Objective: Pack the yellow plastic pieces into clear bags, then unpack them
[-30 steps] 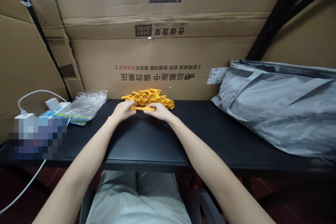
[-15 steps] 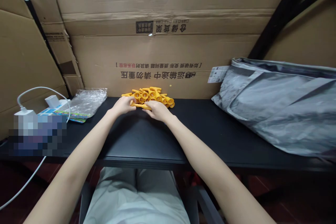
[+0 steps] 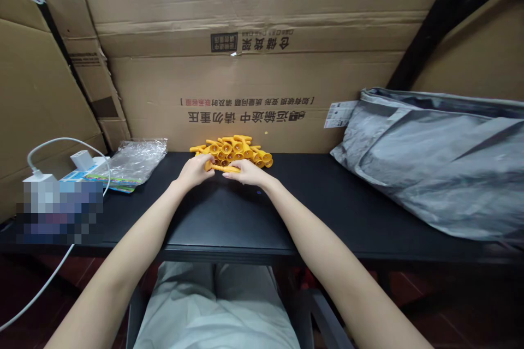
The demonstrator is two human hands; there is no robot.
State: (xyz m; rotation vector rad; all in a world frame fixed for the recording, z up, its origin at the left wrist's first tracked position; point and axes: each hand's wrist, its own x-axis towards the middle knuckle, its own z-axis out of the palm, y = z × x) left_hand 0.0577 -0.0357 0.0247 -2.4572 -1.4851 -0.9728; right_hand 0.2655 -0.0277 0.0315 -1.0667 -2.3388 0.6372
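Observation:
A heap of several small yellow plastic horn-shaped pieces lies at the back of the black table, against the cardboard. My left hand and my right hand meet just in front of the heap. Between them they pinch one yellow plastic piece, which lies level, its flared end at my left fingers and its thin stem at my right fingers. Both forearms reach in from the bottom of the view.
A crumpled clear plastic bag lies at the left. White chargers with a white cable sit further left. A large grey fabric bag fills the table's right side. Cardboard boxes wall in the back.
Both hands stay at the same spot in front of the heap. The piece between them tilted half a second ago and now lies level again, with the fingers closer together.

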